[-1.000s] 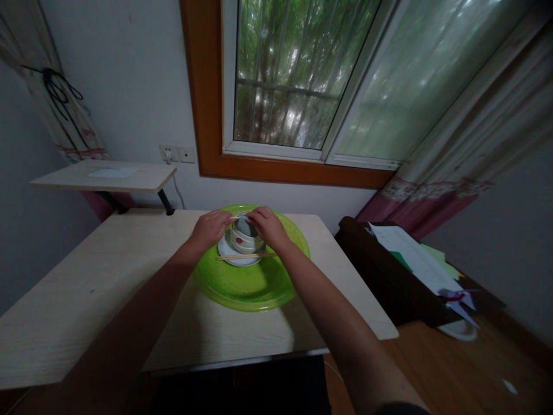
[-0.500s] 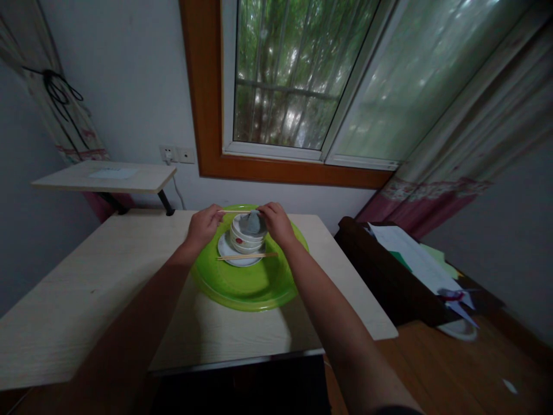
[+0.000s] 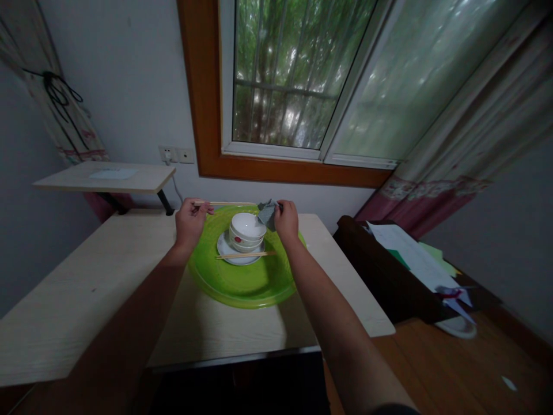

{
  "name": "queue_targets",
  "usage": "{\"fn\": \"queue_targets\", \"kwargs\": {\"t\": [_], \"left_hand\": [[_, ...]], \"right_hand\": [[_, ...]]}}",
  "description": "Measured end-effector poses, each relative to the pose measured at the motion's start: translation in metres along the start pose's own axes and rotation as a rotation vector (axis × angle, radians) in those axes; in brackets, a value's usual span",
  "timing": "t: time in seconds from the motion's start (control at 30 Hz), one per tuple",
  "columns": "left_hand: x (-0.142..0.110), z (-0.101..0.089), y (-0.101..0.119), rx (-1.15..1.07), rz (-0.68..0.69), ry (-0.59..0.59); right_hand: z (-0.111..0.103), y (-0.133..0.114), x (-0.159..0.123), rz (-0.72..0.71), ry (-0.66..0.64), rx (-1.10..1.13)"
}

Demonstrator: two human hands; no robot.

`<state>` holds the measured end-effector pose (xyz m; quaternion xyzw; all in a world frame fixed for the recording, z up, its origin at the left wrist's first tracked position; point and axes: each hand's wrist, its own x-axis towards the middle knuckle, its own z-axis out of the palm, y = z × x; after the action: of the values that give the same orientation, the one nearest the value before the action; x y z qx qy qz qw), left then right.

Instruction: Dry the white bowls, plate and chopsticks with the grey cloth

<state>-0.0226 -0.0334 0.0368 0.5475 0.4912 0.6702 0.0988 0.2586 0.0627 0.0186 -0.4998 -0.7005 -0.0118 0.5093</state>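
Note:
My left hand (image 3: pixel 191 218) is closed on one end of some thin wooden chopsticks (image 3: pixel 228 203); whether it is one or a pair I cannot tell. Their far end reaches the grey cloth (image 3: pixel 267 214), which my right hand (image 3: pixel 286 218) grips. Below and between my hands stand stacked white bowls (image 3: pixel 247 232) with a red mark on the side. They rest on a white plate (image 3: pixel 225 249) in a big green basin (image 3: pixel 248 291). Across the plate's near side lie more chopsticks (image 3: pixel 246 255).
The pale wooden table (image 3: pixel 99 288) carries a small raised shelf (image 3: pixel 116 178) at the left, with paper on it. To the right is a dark brown piece of furniture (image 3: pixel 367 265) with papers (image 3: pixel 410 253) on top. A window (image 3: pixel 294 86) is behind the table.
My hands have moved apart: the left went left with the chopsticks, the right went right with the cloth. The cloth is now clear of the bowls, and more of the chopsticks shows.

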Motion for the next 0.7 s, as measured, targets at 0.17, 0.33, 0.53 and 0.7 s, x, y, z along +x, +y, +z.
{"fn": "queue_targets", "kwargs": {"t": [0.17, 0.33, 0.53, 0.7], "left_hand": [[0.007, -0.008, -0.003, -0.015, -0.007, 0.175], [0.020, -0.015, 0.006, -0.069, 0.131, 0.277], [0.029, -0.012, 0.057, -0.319, 0.093, 0.159], [0.004, 0.003, 0.102, -0.314, -0.003, -0.306]], "right_hand": [[0.001, -0.005, -0.002, 0.017, -0.019, 0.026], [0.002, -0.011, -0.004, -0.032, -0.048, 0.010], [0.002, -0.017, -0.005, -0.084, -0.093, -0.026], [0.002, -0.017, -0.005, -0.077, -0.112, -0.020]]}}
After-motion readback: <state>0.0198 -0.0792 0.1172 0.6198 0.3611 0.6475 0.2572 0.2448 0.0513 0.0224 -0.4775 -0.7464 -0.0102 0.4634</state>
